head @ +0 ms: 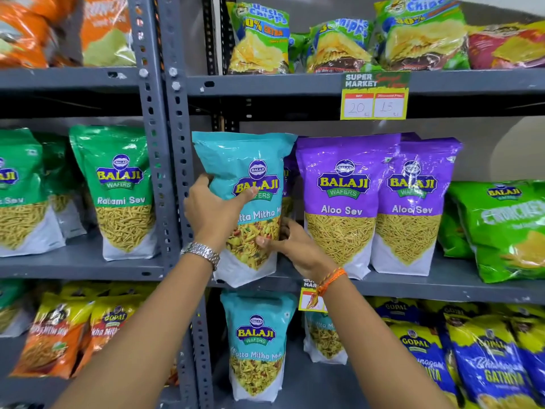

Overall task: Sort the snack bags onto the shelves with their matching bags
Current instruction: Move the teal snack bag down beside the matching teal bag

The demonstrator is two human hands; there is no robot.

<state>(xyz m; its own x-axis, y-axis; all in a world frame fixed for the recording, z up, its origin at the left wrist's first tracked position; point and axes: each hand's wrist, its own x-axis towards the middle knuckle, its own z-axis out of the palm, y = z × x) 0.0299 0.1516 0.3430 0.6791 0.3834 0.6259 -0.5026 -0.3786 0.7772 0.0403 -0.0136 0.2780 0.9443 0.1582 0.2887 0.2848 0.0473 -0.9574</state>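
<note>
A teal Khatta Mitha Mix bag (pixel 244 175) stands tilted at the left end of the middle shelf (pixel 413 286), next to two purple Aloo Sev bags (pixel 342 202). My left hand (pixel 215 211) grips its left edge with the thumb across the front. My right hand (pixel 292 246) holds its lower right side. Another purple bag is partly hidden behind the teal one. On the shelf below stand two matching teal Khatta Mitha Mix bags (pixel 256 343).
Green Ratlami Sev bags (pixel 121 187) fill the left rack's middle shelf, past the grey uprights (pixel 174 172). Uncle Chipps bags (pixel 259 39) sit on top, green Crunchex bags (pixel 501 225) at the right, blue-yellow Gopal bags (pixel 486 364) and orange Gopal bags (pixel 59 332) below.
</note>
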